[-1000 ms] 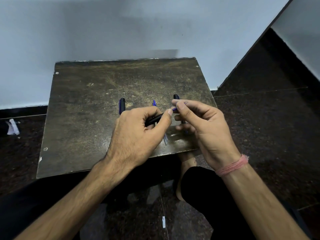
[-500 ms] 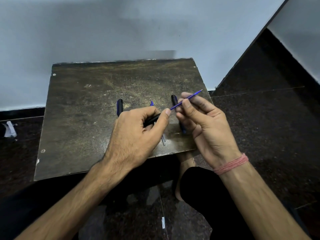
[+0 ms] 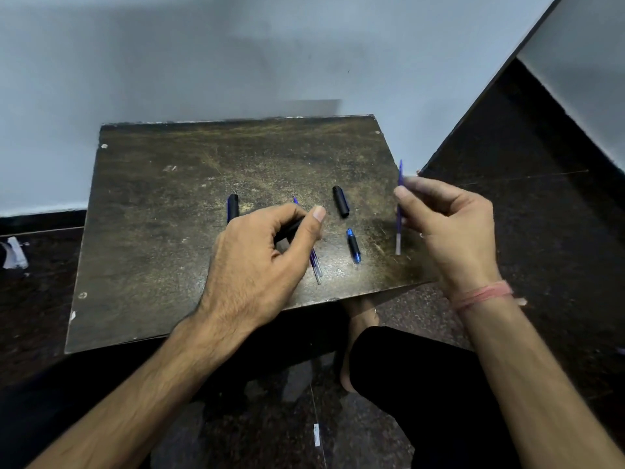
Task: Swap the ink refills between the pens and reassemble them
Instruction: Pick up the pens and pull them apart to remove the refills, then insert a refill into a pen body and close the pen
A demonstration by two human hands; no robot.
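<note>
My left hand (image 3: 260, 265) grips a black pen barrel (image 3: 287, 230) over the middle of the worn dark board (image 3: 162, 231). My right hand (image 3: 453, 228) pinches a thin blue ink refill (image 3: 399, 211) and holds it nearly upright above the board's right edge, its pale end pointing down. A second refill (image 3: 316, 265) lies on the board, partly under my left hand. A black cap (image 3: 341, 201) and a short black and blue pen piece (image 3: 353, 246) lie between my hands. Another dark pen part (image 3: 232, 206) lies beyond my left knuckles.
The board rests low on a dark speckled floor (image 3: 541, 231) against a pale wall (image 3: 236, 62). My legs in black trousers (image 3: 412, 374) and a bare foot (image 3: 363, 313) sit under its near edge. Crumpled white paper (image 3: 13, 253) lies on the floor at far left.
My right hand has drawn the blue refill fully out of the barrel and carried it rightward, turning it upright. The left hand keeps hold of the barrel. The cap and short piece are now uncovered.
</note>
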